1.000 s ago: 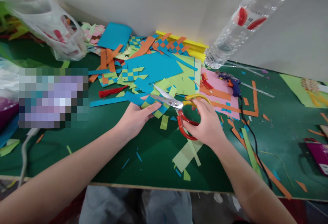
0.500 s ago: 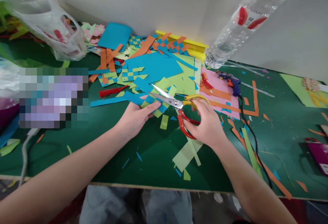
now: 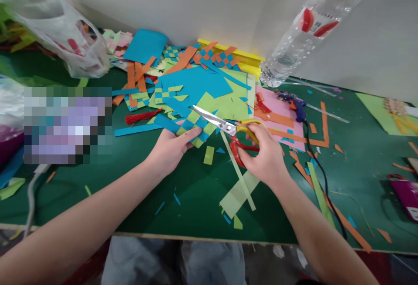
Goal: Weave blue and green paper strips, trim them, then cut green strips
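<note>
My left hand (image 3: 173,148) pinches a woven paper piece (image 3: 196,124) of blue and light green strips between thumb and fingers. My right hand (image 3: 266,150) grips a pair of scissors (image 3: 225,125) with one yellow and one red handle loop. The blades point to the upper left and lie over the woven piece, looking nearly closed together. Beyond the hands spread blue paper (image 3: 196,85) and light green paper (image 3: 240,102). A small green paper scrap (image 3: 209,155) lies just below the woven piece. The right hand's fingertips are partly hidden by the handles.
A glue gun (image 3: 295,106) with a black cord lies at the right. A clear plastic bottle (image 3: 313,28) stands behind it. Left are a blurred-out device (image 3: 68,128) with a cable and a plastic bag (image 3: 75,37). A red tassel (image 3: 142,116) and orange strips (image 3: 140,76) lie near the left hand.
The scissor blades have closed together and the handle loops have come nearer each other. A narrow pale green strip below the scissors shows more fully. The left hand has barely shifted.
</note>
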Motion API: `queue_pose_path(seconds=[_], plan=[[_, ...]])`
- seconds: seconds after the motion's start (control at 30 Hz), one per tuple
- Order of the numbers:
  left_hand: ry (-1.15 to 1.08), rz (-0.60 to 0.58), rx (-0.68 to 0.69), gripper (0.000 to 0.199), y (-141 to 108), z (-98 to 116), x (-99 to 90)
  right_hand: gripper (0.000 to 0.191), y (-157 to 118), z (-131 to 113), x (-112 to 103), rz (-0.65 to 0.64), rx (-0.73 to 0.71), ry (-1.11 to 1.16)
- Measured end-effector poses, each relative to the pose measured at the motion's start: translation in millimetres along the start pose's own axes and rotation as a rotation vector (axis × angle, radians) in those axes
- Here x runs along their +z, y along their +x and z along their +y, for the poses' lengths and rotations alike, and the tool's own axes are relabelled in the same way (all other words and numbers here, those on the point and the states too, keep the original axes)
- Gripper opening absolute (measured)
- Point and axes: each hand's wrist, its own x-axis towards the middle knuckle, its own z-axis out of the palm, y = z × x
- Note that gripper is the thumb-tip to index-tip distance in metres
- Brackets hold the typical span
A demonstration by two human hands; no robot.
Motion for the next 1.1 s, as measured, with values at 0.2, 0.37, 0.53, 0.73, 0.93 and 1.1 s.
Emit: queue_pose_path(seconds=[0.2, 0.37, 0.53, 0.73, 0.93, 1.1], plan=[[-0.001, 0.033, -0.002, 0.036, 1.7, 2.8, -1.6, 0.033, 3.2, 5.0, -3.6, 0.16, 0.02, 0.14], [-0.011, 0.068, -0.005, 0.036, 3.5, 6.2, -2.9, 0.035, 3.1, 17.2, -3.3, 0.175, 0.085, 0.255], [-0.03, -0.017, 0.02, 0.022, 6.3, 6.1, -5.2, 0.045, 5.0, 26.4, -0.8, 0.13, 0.095, 0.242], [-0.036, -0.313, 0.204, 0.011, 12.0, 4.6, -13.0, 0.056, 8.8, 28.9, -0.6, 0.177, -0.018, 0.077], [0.104, -0.522, 0.383, 0.004, 19.3, 13.4, -23.3, 0.061, 12.1, 32.9, -10.6, 0.226, -0.195, -0.028], [0.192, -0.623, 0.494, 0.004, 26.7, 18.9, -28.3, 0.059, 15.1, 44.7, -19.5, 0.275, -0.347, -0.172]])
